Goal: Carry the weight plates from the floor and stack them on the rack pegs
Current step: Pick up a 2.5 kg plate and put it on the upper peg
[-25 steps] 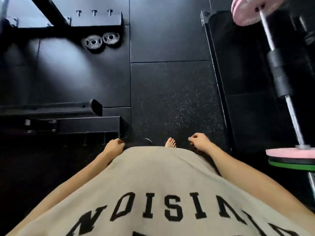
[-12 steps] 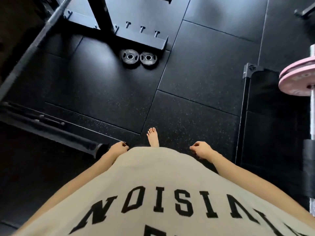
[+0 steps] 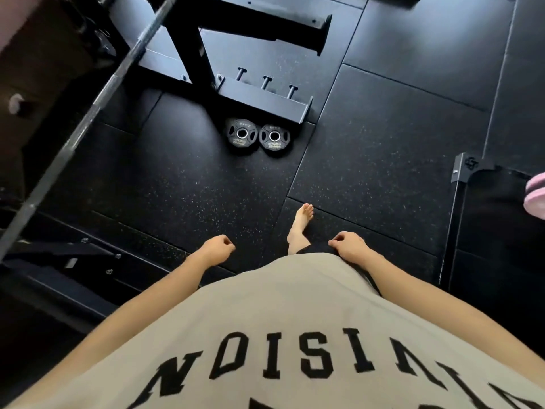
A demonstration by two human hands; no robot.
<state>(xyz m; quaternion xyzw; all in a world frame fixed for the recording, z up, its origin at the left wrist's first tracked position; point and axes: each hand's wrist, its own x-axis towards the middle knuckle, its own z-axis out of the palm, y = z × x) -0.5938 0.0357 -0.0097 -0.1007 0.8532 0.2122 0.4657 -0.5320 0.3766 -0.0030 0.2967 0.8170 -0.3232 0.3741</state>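
Note:
Two small black weight plates, the left plate (image 3: 241, 133) and the right plate (image 3: 274, 136), lie flat side by side on the black rubber floor. Just beyond them stands the black rack base (image 3: 265, 98) with three short upright pegs (image 3: 266, 82), all bare. My left hand (image 3: 217, 250) and my right hand (image 3: 350, 245) hang at my sides, fingers curled, holding nothing. Both hands are well short of the plates. My bare foot (image 3: 300, 224) is stepping forward between them.
A steel barbell (image 3: 88, 113) runs diagonally across the left side at height. A black bench frame (image 3: 67, 261) lies low at the left. A black platform edge (image 3: 455, 208) and a pink plate (image 3: 535, 199) sit at the right.
The view has swung and advanced toward the rack, so the two plates and pegs appear closer and more central. My foot has stepped forward. Both hands stay curled and empty.

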